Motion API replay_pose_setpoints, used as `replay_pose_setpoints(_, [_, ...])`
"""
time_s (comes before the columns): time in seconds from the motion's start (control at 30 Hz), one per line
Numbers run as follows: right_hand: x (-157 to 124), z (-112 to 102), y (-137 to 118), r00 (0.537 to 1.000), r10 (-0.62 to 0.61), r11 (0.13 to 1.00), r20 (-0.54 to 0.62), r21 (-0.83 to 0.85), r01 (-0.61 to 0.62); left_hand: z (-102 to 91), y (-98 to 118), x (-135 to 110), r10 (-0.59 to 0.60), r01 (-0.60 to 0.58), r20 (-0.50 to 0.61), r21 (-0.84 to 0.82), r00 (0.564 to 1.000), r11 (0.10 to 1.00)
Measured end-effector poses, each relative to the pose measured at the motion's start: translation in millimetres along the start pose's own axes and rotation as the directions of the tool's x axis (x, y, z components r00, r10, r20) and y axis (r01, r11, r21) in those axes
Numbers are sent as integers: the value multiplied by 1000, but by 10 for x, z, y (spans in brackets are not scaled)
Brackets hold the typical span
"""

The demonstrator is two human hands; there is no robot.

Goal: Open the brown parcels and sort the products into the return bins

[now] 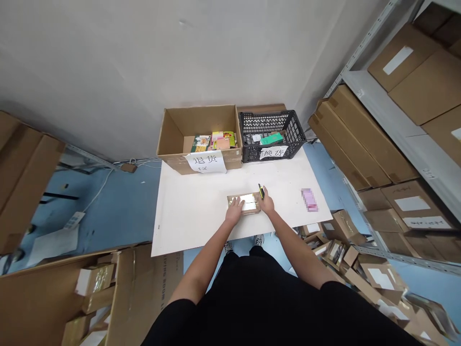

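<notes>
A small brown cardboard parcel with a white label and shiny tape lies flat on the white table. My left hand holds the parcel down by its left end, fingers over the top. At the parcel's right end, my right hand is closed around a yellow-and-black utility knife, which points up and away from me. Whether the blade is out is too small to tell. Part of the parcel is covered by my left hand.
Behind the parcel stand an open cardboard box with colourful packets and a black plastic crate holding a green box. A blurred pink item lies at the table's right. Shelves with cartons rise right; parcels crowd the floor.
</notes>
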State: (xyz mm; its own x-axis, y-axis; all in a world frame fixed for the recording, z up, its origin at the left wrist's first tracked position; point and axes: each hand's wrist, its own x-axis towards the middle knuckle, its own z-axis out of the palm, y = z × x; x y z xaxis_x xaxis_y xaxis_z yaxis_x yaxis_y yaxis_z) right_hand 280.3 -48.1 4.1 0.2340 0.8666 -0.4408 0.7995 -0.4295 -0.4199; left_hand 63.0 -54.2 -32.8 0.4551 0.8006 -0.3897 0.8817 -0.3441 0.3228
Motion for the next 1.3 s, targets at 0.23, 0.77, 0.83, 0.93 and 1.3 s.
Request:
replay_pose_setpoints(0.23, [-426,-137,264,995,-78,996,66,-28,80,88,6,104,-32,30,72,30,997,999])
replay_pose_setpoints(0.77, [-449,-344,-83,954,22,968,298,-244,54,144,48,156,-68,69,76,-15,995,997])
replay_pose_setpoints(0.83, [-483,-399,-86,940,55,975,337,-220,22,138,65,158,-67,69,67,-26,995,997])
replay_pose_setpoints(0.93, [-560,-462,-26,928,88,985,363,-168,-28,115,101,145,-72,74,66,-32,995,997])
replay_pose_setpoints(1.3, [-694,347,126,972,233,939,-34,267,-216,-320,-25,178,-77,76,4,136,997,988])
